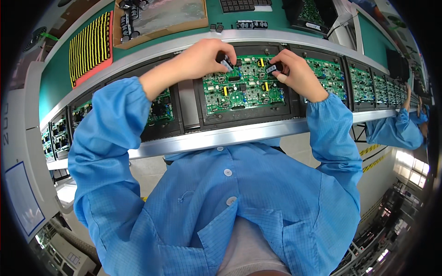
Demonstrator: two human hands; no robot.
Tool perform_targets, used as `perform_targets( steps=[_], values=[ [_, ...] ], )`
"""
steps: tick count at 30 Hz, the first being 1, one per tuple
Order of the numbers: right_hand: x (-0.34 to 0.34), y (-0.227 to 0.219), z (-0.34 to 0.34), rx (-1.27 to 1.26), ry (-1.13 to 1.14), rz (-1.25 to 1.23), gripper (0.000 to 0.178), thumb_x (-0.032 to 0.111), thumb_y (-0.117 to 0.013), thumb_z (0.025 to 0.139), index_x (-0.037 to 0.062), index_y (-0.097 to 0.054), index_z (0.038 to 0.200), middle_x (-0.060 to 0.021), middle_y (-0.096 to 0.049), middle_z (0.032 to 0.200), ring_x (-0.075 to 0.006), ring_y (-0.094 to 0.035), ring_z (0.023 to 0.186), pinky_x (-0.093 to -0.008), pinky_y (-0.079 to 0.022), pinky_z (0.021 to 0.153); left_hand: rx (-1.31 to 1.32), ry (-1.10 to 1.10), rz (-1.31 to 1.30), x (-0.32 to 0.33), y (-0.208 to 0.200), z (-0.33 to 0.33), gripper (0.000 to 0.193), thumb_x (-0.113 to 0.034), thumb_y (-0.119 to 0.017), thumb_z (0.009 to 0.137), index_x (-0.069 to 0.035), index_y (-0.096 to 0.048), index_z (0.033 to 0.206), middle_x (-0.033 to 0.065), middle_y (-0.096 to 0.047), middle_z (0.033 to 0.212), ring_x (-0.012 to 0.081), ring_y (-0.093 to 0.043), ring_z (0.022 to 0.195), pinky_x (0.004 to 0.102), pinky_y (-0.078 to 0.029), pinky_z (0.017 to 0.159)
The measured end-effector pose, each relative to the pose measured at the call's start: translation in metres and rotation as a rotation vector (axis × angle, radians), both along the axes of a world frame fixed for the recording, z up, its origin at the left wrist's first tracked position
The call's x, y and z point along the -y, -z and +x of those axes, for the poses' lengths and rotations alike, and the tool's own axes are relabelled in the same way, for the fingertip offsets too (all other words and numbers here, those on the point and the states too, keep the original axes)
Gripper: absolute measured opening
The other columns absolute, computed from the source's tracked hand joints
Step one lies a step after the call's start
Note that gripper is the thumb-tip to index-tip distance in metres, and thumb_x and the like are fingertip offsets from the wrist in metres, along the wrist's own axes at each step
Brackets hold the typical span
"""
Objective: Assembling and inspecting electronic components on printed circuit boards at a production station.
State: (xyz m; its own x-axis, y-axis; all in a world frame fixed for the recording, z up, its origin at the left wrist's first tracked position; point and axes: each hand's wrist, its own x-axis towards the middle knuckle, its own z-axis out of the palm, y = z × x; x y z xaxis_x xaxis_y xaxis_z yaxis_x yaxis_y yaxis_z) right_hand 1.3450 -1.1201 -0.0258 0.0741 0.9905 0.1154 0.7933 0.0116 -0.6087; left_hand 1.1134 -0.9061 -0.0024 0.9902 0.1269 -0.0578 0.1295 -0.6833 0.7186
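A green circuit board panel [244, 99] lies in a black carrier frame [221, 120] in front of me. It bears small parts and several yellow-wrapped components. Over its far left part, my left hand [200, 59] is closed round a black cylindrical capacitor [225, 64] with a pale stripe. Toward the far right part, my right hand [298, 73] pinches another black capacitor [272, 69], which is tilted just above the board. Whether either capacitor touches the board I cannot tell. The fingers hide parts of the panel's far edge.
More boards in carriers [366, 85] line the rail [221, 141] on both sides. Beyond it stand a cardboard box [161, 23] with black capacitors, a yellow-and-black striped rack [91, 48], loose capacitors [252, 25] and a black bin [309, 16]. A co-worker's blue sleeve [396, 129] shows far right.
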Motion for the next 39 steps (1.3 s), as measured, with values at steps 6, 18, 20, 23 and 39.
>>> perform_targets(
  steps=[6, 18, 20, 23, 39],
  values=[
    [-0.007, 0.007, -0.007, -0.005, 0.065, 0.024, 0.030, 0.001, -0.081, 0.081, 0.0015, -0.067, 0.108, -0.0075, -0.058, 0.090, -0.0202, -0.058, 0.072, -0.0333, -0.050, 0.065, 0.086, 0.032, 0.048, 0.011, 0.036, -0.003, 0.025, -0.008, -0.078, 0.087, -0.009, -0.072, 0.111, 0.0080, -0.068, 0.102, 0.0213, -0.063, 0.080, 0.0343, -0.053, 0.075],
    [-0.067, -0.039, -0.018, 0.068, 0.015, 0.379, 0.023, 0.015, -0.076, 0.090, 0.0035, -0.069, 0.108, -0.0081, -0.064, 0.101, -0.0213, -0.061, 0.078, -0.0337, -0.050, 0.071, 0.167, 0.002, 0.281, 0.027, 0.028, -0.003, 0.034, -0.007, -0.079, 0.080, -0.008, -0.068, 0.112, 0.0124, -0.070, 0.106, 0.0354, -0.066, 0.107, 0.0452, -0.055, 0.093],
    [-0.100, -0.055, -0.023, 0.111, -0.061, 0.414, 0.025, 0.014, -0.075, 0.090, 0.0051, -0.069, 0.112, -0.0089, -0.065, 0.103, -0.0224, -0.062, 0.079, -0.0335, -0.051, 0.071, 0.131, -0.043, 0.254, 0.031, 0.024, 0.000, 0.038, -0.006, -0.080, 0.078, -0.008, -0.066, 0.114, 0.0132, -0.070, 0.105, 0.0357, -0.066, 0.106, 0.0459, -0.054, 0.093],
    [-0.152, -0.092, -0.056, 0.017, -0.137, 0.450, 0.019, 0.012, -0.071, 0.084, 0.0021, -0.069, 0.100, -0.0161, -0.067, 0.091, -0.0368, -0.068, 0.089, -0.0423, -0.055, 0.079, 0.194, 0.013, 0.321, 0.028, 0.027, -0.001, 0.033, -0.004, -0.079, 0.078, -0.007, -0.071, 0.110, 0.0133, -0.070, 0.101, 0.0356, -0.066, 0.105, 0.0450, -0.054, 0.093],
    [-0.411, 0.005, -0.185, 0.522, -0.138, 0.323, 0.036, 0.004, -0.067, 0.090, 0.0040, -0.062, 0.126, -0.0145, -0.060, 0.127, -0.0346, -0.070, 0.110, -0.0473, -0.062, 0.086, 0.197, 0.058, 0.404, 0.037, 0.025, -0.019, 0.034, -0.005, -0.060, 0.090, -0.004, -0.066, 0.123, 0.0197, -0.066, 0.123, 0.0392, -0.064, 0.115, 0.0435, -0.054, 0.099]
  ],
)
